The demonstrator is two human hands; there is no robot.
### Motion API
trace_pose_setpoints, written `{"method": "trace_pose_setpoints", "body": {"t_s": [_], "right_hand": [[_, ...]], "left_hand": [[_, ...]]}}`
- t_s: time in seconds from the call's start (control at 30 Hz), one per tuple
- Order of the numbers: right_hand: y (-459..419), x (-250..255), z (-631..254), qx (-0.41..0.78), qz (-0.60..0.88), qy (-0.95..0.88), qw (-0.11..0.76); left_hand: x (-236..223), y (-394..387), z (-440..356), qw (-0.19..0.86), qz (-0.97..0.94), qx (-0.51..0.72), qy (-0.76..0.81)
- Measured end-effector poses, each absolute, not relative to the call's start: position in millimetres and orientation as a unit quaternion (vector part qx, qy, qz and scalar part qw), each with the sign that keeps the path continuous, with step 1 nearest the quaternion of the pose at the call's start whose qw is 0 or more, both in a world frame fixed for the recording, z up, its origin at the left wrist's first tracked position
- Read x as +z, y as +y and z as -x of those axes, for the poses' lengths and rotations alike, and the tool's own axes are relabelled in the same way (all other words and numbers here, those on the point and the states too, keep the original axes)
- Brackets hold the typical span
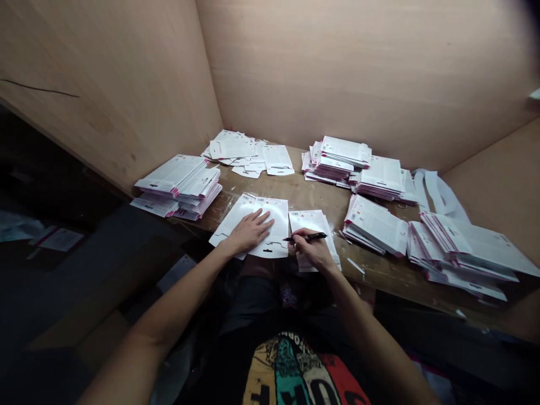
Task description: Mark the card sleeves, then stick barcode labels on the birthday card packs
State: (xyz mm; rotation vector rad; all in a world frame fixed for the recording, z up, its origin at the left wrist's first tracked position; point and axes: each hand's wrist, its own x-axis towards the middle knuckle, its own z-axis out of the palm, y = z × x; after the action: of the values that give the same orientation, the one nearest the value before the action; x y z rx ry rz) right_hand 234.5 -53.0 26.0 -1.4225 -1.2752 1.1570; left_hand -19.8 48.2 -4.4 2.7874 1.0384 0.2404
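The open left hand [251,232] presses flat on a light, thin packaging card [272,249], easily lifted by its edges; the right hand [311,251] grips a black pen [314,237].

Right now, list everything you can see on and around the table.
Table: one, brown wood, under everything.
Walls: three, tan plywood, behind the table.
Card stacks: about five, white with pink edges, left, back right and right.
Loose cards: many, white, back left.
Single card: one, white, front centre.
Card pile: one, white, front centre, beside it.
Pen: one, black, above the card pile.
Strip: one, white, back right.
Left hand: one, bare, flat on the single card.
Right hand: one, bare, holding the pen.
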Motion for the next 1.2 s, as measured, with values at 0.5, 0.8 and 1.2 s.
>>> {"method": "trace_pose_setpoints", "body": {"t_s": [0.5, 0.8, 1.2], "right_hand": [[-34.6, 19.5, -230.2, 0.506, 0.540, -0.574, 0.352], [-24.3, 23.1, -220.6, 0.355, 0.573, -0.695, 0.250], [-34.7, 28.0, -191.4, 0.122, 0.593, -0.794, -0.055]], "left_hand": [[-8.1, 32.7, 10.3, 0.041, -0.921, 0.095, 0.375], [-9.3, 28.6, 8.6, 0.036, -0.914, 0.100, 0.393], [-10.5, 30.5, 13.9, 0.069, -0.915, 0.088, 0.388]]}}
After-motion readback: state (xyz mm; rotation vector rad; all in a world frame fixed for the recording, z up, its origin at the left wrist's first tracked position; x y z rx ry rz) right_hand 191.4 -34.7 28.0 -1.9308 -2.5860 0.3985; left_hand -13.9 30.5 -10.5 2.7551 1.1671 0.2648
